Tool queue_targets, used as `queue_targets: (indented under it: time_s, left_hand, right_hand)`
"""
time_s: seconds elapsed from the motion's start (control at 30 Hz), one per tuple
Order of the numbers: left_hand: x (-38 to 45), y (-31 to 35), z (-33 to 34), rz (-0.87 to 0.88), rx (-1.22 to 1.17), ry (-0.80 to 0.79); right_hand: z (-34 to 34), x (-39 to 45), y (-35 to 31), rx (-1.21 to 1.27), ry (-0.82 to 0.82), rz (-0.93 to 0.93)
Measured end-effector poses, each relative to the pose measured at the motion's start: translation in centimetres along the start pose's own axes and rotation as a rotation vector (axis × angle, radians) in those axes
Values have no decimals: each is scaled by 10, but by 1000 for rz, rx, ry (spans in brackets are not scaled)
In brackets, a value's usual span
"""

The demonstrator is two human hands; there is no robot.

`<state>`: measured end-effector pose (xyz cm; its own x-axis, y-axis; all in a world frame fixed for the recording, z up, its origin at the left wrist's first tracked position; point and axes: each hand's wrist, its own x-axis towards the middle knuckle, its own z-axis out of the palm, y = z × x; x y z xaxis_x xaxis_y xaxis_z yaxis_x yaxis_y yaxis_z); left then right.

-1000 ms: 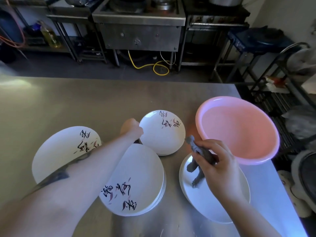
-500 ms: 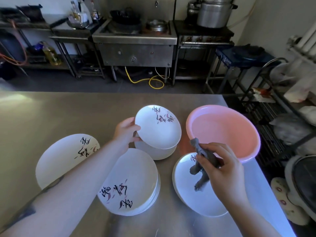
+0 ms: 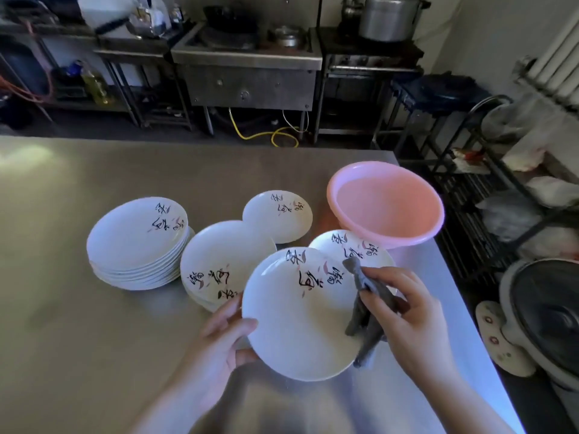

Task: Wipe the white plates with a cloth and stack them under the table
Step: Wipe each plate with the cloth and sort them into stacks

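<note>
A round white ceramic plate with black calligraphy [image 3: 300, 317] is gripped at its left rim by the left hand [image 3: 225, 343], above the steel table's [image 3: 78, 339] near edge. A crumpled grey cloth [image 3: 366, 308] is pinched against it by the right hand [image 3: 407, 317].

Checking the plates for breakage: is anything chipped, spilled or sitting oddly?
Nothing stands out. The held plate, the tall stack and the other plates look whole, and the pink basin sits upright on the steel table.

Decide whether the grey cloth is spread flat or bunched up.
Bunched. The grey cloth hangs crumpled in folds from the right hand, draped against the held plate.
</note>
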<state>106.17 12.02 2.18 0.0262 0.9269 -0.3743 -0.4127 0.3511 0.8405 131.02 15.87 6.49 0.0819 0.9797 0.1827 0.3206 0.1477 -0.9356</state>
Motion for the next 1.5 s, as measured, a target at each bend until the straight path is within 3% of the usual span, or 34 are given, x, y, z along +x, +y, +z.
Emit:
queue_targets:
  time_s: [0.27,0.5,0.6,0.67,0.73,0.87,1.03,1.1,1.23,1.4,1.5]
  left_hand:
    - [-36,-55,-36,-166,-15,168]
    - [-35,-82,-44,-235,17,200]
    - [-34,-88,-35,-203,154,206]
    - [-34,-90,-30,-102,380,237]
    - [-32,-91,-29,54,650,235]
    - [-30,-94,-41,136,1010,203]
    - [-22,-89,-31,100,1289,-80]
    - [-19,-93,-31,65,1311,-86]
    - [-20,-97,-30,67,1248,-95]
    - [-20,-102,-28,97,1239,-50]
    - [-20,-104,-30,110,1233,-33]
  right_hand:
    - [8,-41,34,-20,-115,81]
    - [17,-49,48,-47,-144,132]
    - [19,-52,52,-30,-144,201]
    - [25,-55,54,-35,-172,208]
    - [35,-58,59,-89,-207,165]
    - [58,-62,80,-274,-336,-12]
    - [60,-68,95,-520,-407,-297]
    - [58,-69,98,-591,-447,-309]
    - [72,-58,103,-668,-492,-144]
    - [100,-71,99,-620,-535,-347]
    - [77,-89,101,-662,-694,-479]
